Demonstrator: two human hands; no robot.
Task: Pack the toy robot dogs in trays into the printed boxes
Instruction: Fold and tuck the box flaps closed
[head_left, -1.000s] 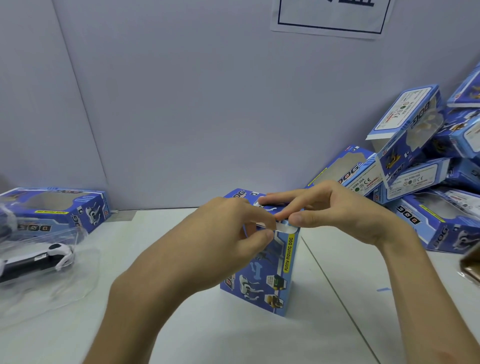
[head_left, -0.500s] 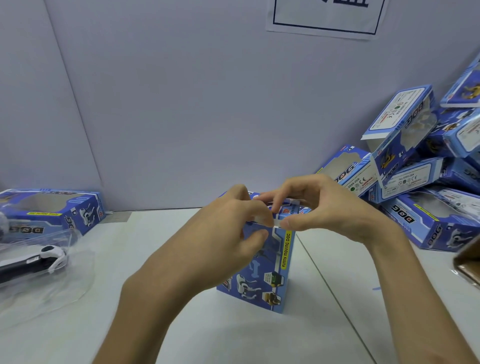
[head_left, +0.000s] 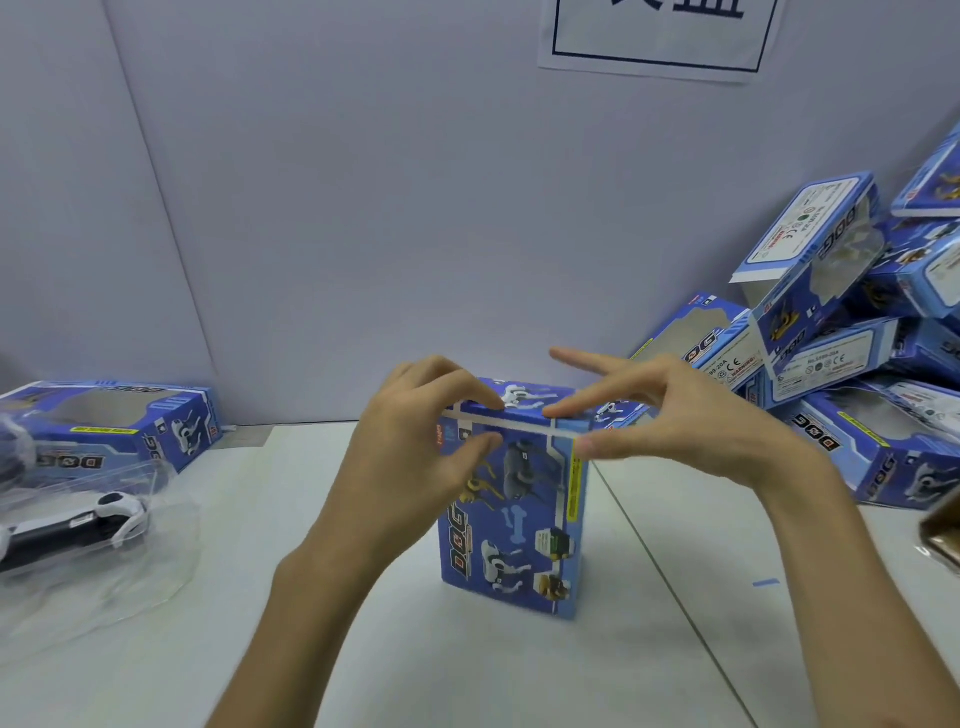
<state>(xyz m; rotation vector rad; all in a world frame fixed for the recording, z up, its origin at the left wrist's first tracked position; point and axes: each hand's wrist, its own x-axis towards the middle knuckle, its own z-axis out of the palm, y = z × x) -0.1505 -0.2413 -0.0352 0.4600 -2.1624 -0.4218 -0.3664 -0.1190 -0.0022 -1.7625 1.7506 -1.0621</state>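
The printed box (head_left: 514, 519) stands upright on the tabletop (head_left: 519, 675), the left hand (head_left: 415, 457) gripping its top edge with curled fingers and thumb, the right hand (head_left: 691, 415) pressing straight fingers on the lid (flap apparently almost seated), so even pressure along the front seam should finish it.

Layout of the workplace. A box (head_left: 511, 519) stands upright at the middle of the table (head_left: 467, 675). The left hand (head_left: 415, 457) is at its upper left corner, fingers on the top and thumb on the near face. The right hand (head_left: 675, 421) is at its upper right corner, forefinger on the top and thumb at the edge. At far left a second box (head_left: 104, 426) lies against the wall (head_left: 415, 208). Just before it lies a toy dog (head_left: 67, 530) in its tray (head_left: 130, 597). At right a pile of boxes (head_left: 831, 338) leans on the wall. A sheet of paper (head_left: 660, 41) hangs on the wall above.
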